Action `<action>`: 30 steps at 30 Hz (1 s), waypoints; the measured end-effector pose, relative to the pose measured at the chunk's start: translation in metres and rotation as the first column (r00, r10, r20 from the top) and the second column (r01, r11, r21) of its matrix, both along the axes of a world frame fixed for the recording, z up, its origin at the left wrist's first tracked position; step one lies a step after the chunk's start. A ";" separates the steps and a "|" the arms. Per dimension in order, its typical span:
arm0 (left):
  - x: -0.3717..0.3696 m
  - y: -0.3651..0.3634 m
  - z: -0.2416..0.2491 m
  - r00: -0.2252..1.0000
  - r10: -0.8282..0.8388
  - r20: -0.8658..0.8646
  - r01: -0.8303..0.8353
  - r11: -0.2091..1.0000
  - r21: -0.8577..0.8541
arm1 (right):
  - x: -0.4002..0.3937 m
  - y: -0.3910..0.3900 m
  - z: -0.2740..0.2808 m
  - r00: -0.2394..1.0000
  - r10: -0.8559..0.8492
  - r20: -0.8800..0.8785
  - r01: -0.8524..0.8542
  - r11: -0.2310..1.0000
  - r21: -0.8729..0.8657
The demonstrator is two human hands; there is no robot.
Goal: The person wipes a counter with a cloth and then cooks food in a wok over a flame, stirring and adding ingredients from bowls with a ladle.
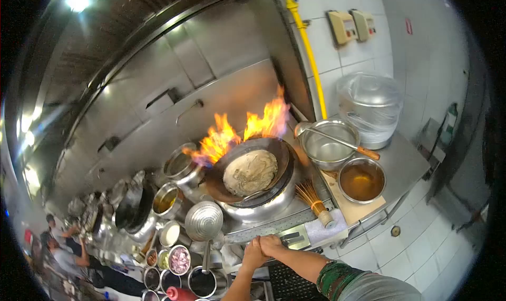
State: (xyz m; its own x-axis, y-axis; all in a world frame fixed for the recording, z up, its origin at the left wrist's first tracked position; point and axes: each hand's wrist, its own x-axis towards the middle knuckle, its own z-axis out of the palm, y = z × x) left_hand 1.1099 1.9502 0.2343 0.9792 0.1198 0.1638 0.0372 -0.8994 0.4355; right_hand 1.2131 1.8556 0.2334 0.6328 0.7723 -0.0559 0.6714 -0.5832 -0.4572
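Close together at the stove's front edge, below the wok, are my left hand (254, 253) and my right hand (270, 245). The fingers of both are closed, and what they hold, if anything, is hidden. Above them a dark wok (213, 184) sits tilted on the burner with a pale, thick mass (250, 172) inside. Tall orange flames (221, 137) rise behind its far rim. A perforated strainer (204, 221) lies left of my hands, and a bamboo brush (316, 205) lies to their right.
At right are a metal bowl (329, 145) with a ladle (345, 143) across it, a bowl of brown liquid (361, 180) and a plastic-wrapped pot (369, 106). Ingredient containers (179, 260) and a red bottle (180, 294) stand lower left. Other people (66, 253) are far left.
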 end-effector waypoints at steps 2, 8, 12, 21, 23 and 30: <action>-0.002 -0.002 -0.004 0.998 0.065 -0.016 -0.065 0.998 -0.009 | -0.010 0.001 -0.003 0.999 0.036 0.016 -0.034 0.994 -0.104; -0.008 -0.004 0.005 0.986 0.114 -0.120 -0.119 0.992 -0.035 | -0.020 -0.017 0.040 0.966 0.171 0.192 -0.145 0.979 -0.145; 0.004 -0.011 0.025 0.930 0.132 -0.343 -0.087 0.986 0.142 | 0.025 -0.055 0.053 0.928 0.327 0.180 -0.246 0.898 -0.364; 0.038 0.010 0.012 0.916 -0.202 -0.346 0.256 0.959 0.118 | 0.032 -0.069 0.037 0.984 0.180 0.005 -0.174 0.957 -0.232; 0.040 0.010 0.011 0.911 -0.193 -0.364 0.249 0.962 0.112 | 0.040 -0.068 0.024 0.982 0.185 -0.027 -0.186 0.953 -0.240; 0.064 0.021 0.006 0.780 -0.248 -0.575 0.310 0.951 0.011 | 0.044 -0.070 0.039 0.968 0.187 -0.165 -0.222 0.948 -0.227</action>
